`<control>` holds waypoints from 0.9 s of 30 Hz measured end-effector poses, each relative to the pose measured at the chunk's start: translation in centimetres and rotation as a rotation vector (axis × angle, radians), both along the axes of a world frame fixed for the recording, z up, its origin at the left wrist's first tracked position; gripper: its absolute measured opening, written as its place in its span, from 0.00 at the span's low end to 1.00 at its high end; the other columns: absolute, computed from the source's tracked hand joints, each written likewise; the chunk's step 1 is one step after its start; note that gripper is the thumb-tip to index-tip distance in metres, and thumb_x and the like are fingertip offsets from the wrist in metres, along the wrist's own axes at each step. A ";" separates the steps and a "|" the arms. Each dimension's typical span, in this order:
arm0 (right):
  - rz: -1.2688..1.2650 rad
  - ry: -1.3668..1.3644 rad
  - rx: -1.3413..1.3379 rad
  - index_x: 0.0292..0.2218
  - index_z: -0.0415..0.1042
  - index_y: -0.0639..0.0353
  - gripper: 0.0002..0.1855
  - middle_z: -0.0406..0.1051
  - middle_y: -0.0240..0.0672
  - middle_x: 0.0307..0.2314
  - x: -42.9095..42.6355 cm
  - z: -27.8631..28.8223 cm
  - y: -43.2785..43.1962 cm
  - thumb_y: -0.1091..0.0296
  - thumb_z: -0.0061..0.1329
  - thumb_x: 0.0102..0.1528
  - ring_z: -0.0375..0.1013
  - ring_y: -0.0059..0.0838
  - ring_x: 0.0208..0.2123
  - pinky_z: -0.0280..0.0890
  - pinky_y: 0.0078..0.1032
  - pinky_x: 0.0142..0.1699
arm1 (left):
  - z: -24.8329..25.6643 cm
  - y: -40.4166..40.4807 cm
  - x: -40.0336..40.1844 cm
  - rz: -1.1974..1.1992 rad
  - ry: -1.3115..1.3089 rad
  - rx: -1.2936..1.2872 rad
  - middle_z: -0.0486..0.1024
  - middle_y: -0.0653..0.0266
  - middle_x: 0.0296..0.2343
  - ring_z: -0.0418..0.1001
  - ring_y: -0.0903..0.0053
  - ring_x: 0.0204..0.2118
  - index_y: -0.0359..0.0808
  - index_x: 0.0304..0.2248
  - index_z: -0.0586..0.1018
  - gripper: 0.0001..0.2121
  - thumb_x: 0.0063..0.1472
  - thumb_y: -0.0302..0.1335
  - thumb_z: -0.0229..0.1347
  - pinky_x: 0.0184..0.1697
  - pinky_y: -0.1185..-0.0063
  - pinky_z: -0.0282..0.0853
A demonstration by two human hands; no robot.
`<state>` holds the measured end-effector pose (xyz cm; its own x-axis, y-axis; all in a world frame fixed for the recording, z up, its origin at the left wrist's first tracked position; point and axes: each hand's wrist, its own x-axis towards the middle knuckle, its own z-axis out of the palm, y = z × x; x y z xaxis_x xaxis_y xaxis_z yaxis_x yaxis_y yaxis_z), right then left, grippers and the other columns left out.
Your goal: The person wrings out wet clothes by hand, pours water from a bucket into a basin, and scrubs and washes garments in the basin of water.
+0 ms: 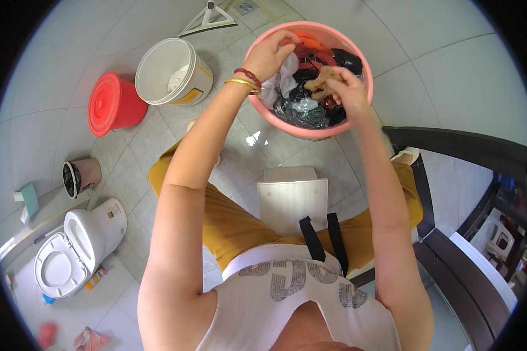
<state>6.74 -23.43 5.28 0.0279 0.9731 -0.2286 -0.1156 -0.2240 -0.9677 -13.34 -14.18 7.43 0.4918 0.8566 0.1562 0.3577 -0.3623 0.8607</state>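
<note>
A large pink plastic basin [270, 117] stands on the floor before me, filled with wet laundry. My right hand [350, 93] grips a thin tan cloth [323, 81] above the pile. Over the basin's left side is my left hand [268, 55], with a gold bangle and a red bracelet at the wrist. Its thumb and fingers are curled but apart, and nothing shows between them. Below the hands lie white cloth [286, 77], dark cloth [305, 118] in water, and red cloth [318, 57]. Orange cloth [308, 40] lies at the far side.
Left of the basin stand a white bucket [202, 81] with white cloth inside and a lidded red bucket [131, 103]. A floor squeegee [211, 26] lies beyond. A low stool [293, 197] stands between my legs. A bin [90, 171] and toilet [99, 228] are left; a dark doorframe [439, 134] is right.
</note>
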 end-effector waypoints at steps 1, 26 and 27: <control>0.016 -0.082 -0.010 0.36 0.69 0.65 0.11 0.68 0.27 0.25 -0.8 -0.9 -0.3 0.74 0.47 0.49 0.64 0.15 0.23 0.60 0.12 0.26 | -1.4 -0.3 -0.1 0.066 0.074 0.136 0.72 0.60 0.27 0.71 0.67 0.31 0.39 0.36 0.72 0.09 0.55 0.29 0.48 0.34 0.74 0.66; 0.045 0.410 -0.005 0.48 0.60 0.61 0.22 0.61 0.28 0.27 -1.4 0.0 -1.4 0.75 0.44 0.49 0.55 0.11 0.20 0.48 0.10 0.20 | 2.4 -0.9 -0.5 -0.231 -0.116 -0.749 0.71 0.81 0.26 0.63 0.95 0.25 0.39 0.34 0.76 0.09 0.56 0.34 0.52 0.24 0.92 0.56; 0.054 0.414 -0.003 0.46 0.61 0.63 0.20 0.61 0.28 0.25 -1.3 0.9 -1.3 0.75 0.44 0.50 0.54 0.11 0.19 0.48 0.10 0.20 | 2.0 -1.5 0.0 -0.256 -0.079 -0.715 0.70 0.81 0.25 0.62 0.95 0.24 0.39 0.34 0.76 0.09 0.56 0.34 0.52 0.24 0.92 0.55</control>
<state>5.44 -24.78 6.21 -0.1183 0.9699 -0.2130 -0.4831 -0.2437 -0.8410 -13.35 -15.69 9.39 0.6991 0.6231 -0.3506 0.2655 0.2291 0.9365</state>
